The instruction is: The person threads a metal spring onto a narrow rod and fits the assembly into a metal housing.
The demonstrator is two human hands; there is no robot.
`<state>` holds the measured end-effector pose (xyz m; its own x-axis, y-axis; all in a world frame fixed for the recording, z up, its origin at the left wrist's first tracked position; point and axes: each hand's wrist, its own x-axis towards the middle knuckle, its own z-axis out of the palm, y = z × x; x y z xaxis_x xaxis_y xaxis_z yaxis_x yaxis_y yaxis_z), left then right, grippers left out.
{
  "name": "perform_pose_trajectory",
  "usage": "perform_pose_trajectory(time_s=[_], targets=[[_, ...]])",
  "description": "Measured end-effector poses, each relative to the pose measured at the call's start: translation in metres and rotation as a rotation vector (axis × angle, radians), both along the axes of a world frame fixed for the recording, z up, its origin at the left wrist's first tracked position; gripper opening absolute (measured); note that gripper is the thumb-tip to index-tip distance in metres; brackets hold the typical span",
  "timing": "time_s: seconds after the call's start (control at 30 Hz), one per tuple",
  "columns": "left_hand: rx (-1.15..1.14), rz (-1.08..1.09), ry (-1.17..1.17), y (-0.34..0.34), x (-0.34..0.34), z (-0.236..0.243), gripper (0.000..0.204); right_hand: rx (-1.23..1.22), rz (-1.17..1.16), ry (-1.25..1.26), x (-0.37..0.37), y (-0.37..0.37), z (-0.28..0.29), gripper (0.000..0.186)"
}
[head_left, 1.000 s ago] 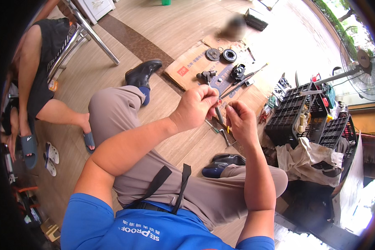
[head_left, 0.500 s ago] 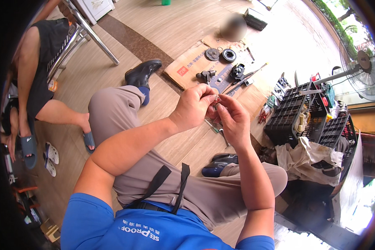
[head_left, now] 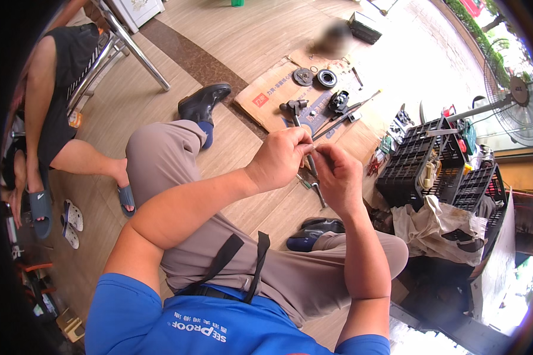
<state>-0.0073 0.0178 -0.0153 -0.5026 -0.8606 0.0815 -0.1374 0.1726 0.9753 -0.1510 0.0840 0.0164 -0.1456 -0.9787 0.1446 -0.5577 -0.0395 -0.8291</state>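
My left hand (head_left: pixel 283 157) and my right hand (head_left: pixel 338 175) meet fingertip to fingertip above my knees, both pinching a small thin metal part (head_left: pixel 311 149) between them; the part is too small to identify. Below the hands, on the wooden floor, lie a screwdriver (head_left: pixel 304 181) and a small wrench (head_left: pixel 318 194). Beyond them a flattened cardboard sheet (head_left: pixel 266 97) carries a hammer (head_left: pixel 294 109), two round metal discs (head_left: pixel 315 77) and a dark mechanical part (head_left: pixel 339 102).
Black plastic crates (head_left: pixel 423 163) with tools stand at the right, a cloth (head_left: pixel 429 228) draped below them. A standing fan (head_left: pixel 518 103) is at far right. Another person (head_left: pixel 47 106) sits at the left beside a metal chair leg (head_left: pixel 139 53). Loose sandals (head_left: pixel 71 216) lie there.
My right hand rose from lower near the floor tools and came up to meet my left hand; both now pinch the small part together.
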Motion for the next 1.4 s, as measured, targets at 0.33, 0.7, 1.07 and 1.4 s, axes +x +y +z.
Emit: perform_pose_trajectory(time_s=[0.33, 0.7, 1.07, 1.4], targets=[[-0.201, -0.066, -0.083, 0.003, 0.002, 0.000, 0.005, 0.080, 0.033, 0.072, -0.011, -0.002, 0.006, 0.010], [-0.252, -0.146, -0.080, 0.006, 0.001, 0.001, 0.004, 0.249, 0.015, -0.211, -0.027, -0.004, -0.019, 0.013], [0.450, -0.031, 0.204, -0.011, 0.007, 0.015, 0.012, 0.420, 0.000, -0.529, -0.024, -0.006, -0.028, 0.017], [0.168, -0.037, 0.066, -0.002, 0.004, 0.009, 0.009, 0.164, 0.012, -0.534, -0.006, -0.003, -0.013, 0.028]])
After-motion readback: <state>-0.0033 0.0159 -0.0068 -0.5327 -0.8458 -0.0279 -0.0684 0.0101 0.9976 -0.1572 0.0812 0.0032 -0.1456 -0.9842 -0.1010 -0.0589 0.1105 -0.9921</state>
